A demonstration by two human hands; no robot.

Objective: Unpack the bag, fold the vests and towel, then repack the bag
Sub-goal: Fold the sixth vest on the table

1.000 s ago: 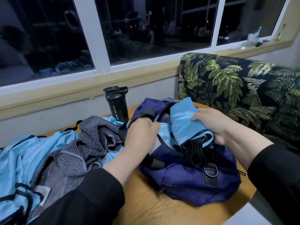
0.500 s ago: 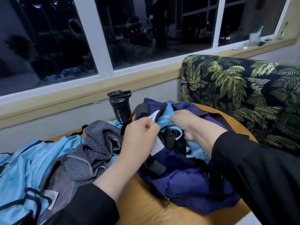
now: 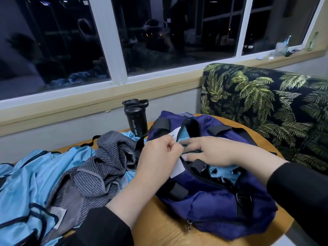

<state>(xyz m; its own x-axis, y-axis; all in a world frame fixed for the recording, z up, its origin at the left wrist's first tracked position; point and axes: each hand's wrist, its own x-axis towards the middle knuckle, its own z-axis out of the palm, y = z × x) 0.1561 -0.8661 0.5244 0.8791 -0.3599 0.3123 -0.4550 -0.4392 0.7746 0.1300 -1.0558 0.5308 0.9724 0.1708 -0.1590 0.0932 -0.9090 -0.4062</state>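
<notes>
**Both hands at the mouth of the navy bag**

The dark navy nylon duffel bag [image 3: 213, 197] sits on the right half of the round wooden surface [image 3: 165, 228], reaching close to its near right edge, with its top zip open. Folded light blue fabric [image 3: 221, 172] shows inside the opening, under black webbing straps [image 3: 198, 165].

The left hand [image 3: 156, 157] is curled at the left lip of the opening, its fingers pinching the bag's rim together with a white label [image 3: 177, 167] that hangs there. The right hand [image 3: 209, 150] reaches across the opening with fingers extended and fairly flat, lying on the blue fabric in the bag; no closed grip on anything shows. Both wrists come out of black sleeves.

Just left of the bag, touching its end, lies a crumpled grey ribbed towel [image 3: 104, 167]. Under and beyond it, spread towards the left edge of the surface, are shiny light blue vests with dark piping [image 3: 30, 183], unfolded.

At the far edge of the surface, between towel and bag, a black shaker bottle marked "SPORT BOTTLE" [image 3: 135, 119] stands upright with its flip lid open.

Beyond the right edge is a seat upholstered in a green palm-leaf print [image 3: 266, 107]. A white-framed window [image 3: 113, 55] runs along the wall behind, dark outside.
</notes>
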